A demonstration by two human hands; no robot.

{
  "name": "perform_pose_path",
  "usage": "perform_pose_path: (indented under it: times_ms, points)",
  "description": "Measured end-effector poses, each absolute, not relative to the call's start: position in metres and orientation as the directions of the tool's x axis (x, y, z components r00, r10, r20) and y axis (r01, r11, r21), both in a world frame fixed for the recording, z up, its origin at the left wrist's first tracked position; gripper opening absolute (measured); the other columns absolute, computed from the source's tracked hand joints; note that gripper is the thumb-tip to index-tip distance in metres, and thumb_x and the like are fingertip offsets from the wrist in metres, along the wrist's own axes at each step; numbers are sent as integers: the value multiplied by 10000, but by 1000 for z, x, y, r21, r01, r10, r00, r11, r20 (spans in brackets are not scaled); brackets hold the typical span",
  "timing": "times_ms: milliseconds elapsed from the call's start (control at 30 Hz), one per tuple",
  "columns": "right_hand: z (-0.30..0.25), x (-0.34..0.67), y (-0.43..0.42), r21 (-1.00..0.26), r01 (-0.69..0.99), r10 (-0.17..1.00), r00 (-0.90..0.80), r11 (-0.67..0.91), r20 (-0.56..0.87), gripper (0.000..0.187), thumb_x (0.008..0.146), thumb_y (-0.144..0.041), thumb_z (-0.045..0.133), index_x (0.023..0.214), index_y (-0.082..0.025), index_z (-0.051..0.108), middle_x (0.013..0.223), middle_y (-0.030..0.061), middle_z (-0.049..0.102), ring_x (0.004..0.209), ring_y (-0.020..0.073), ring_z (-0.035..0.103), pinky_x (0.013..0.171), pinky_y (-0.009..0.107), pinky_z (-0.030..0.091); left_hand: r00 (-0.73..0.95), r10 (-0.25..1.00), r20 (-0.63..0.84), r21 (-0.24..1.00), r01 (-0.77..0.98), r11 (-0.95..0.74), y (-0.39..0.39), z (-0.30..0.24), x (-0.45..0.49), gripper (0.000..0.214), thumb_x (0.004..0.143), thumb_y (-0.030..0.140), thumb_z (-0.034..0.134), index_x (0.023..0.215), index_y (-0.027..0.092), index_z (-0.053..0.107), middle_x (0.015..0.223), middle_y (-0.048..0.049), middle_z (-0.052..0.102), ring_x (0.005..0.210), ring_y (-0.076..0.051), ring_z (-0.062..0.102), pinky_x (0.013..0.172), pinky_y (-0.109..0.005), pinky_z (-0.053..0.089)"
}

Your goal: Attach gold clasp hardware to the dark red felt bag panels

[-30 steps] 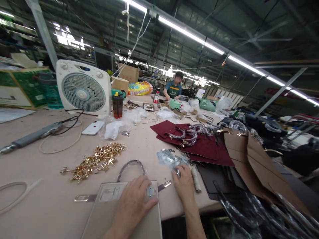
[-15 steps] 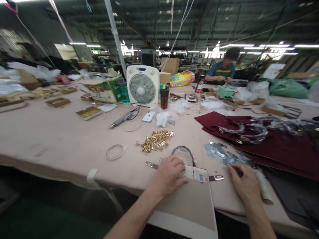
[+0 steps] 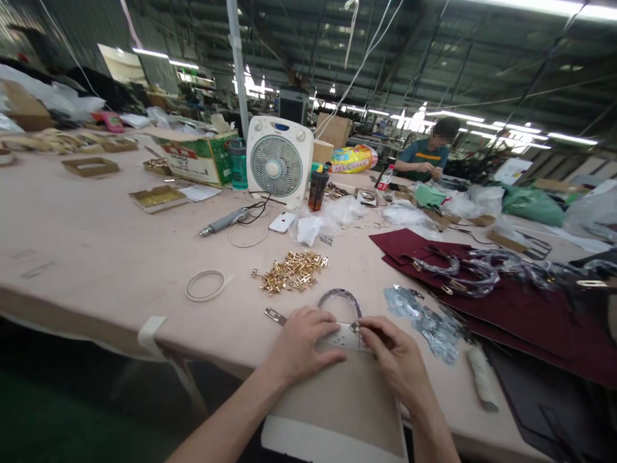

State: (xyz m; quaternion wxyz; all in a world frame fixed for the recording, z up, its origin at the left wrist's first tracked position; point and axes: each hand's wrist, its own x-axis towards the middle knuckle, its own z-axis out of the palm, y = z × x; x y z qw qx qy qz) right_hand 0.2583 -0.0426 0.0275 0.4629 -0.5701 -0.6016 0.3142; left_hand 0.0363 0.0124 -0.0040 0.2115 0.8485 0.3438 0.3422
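Observation:
My left hand (image 3: 301,342) lies flat on a beige leather bag panel (image 3: 337,399), its fingers apart and pressing near the panel's top edge. My right hand (image 3: 393,355) is close beside it, with finger and thumb pinched on a small metal fitting (image 3: 355,328). A plastic-wrapped bag handle (image 3: 340,299) arcs up behind the panel. A metal-tipped strap end (image 3: 276,316) sticks out to the left under my left hand. The strap's other end is hidden.
A heap of gold metal fittings (image 3: 290,272) and a coiled white band (image 3: 206,285) lie ahead. Burgundy panels (image 3: 486,302) and a crumpled foil-like bag (image 3: 424,325) are on the right. A co-worker (image 3: 427,157) sits far across the table, beyond a white fan (image 3: 274,164).
My right hand has moved left from the crumpled bag onto the panel, beside my left hand, and now pinches the fitting. A white roll shows on the table. The view has tilted slightly.

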Motion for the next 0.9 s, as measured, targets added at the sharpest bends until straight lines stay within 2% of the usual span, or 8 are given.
perform_pose_path:
  times_ms: [133, 267, 667, 900]
  points:
    - [25, 239, -39, -843, 506, 982, -48, 183, 184, 177, 1001, -347, 616, 1040, -259, 764, 1016, 41, 747, 950, 225, 679, 857, 317, 505, 531, 724, 440, 596, 430, -678, 12, -6, 36, 489, 793, 472, 873, 1236, 320, 730, 1247, -12, 737, 1167, -257, 630, 1036, -458, 470]
    - [24, 238, -40, -814, 552, 984, -98, 179, 150, 159, 1000, -316, 607, 987, -262, 756, 983, 25, 743, 912, 217, 676, 834, 310, 491, 527, 722, 449, 598, 423, -681, 11, -7, 37, 456, 798, 463, 870, 1204, 300, 741, 1230, -17, 742, 1158, -254, 635, 1036, -455, 467]
    - [24, 233, -36, -726, 652, 974, -104, 221, 203, 139, 984, -246, 611, 930, -260, 739, 936, 24, 710, 891, 212, 655, 799, 312, 475, 520, 721, 458, 603, 414, -682, 11, -6, 38, 376, 865, 499, 799, 1183, 305, 750, 1203, -12, 745, 1135, -241, 640, 1017, -441, 480]
    - [21, 237, -33, -770, 616, 985, -72, 167, 156, 140, 994, -281, 598, 942, -248, 724, 928, 32, 702, 868, 215, 649, 771, 310, 472, 520, 726, 449, 599, 429, -677, 13, -8, 38, 446, 809, 456, 860, 1218, 326, 739, 1223, -15, 737, 1156, -261, 630, 1020, -460, 481]
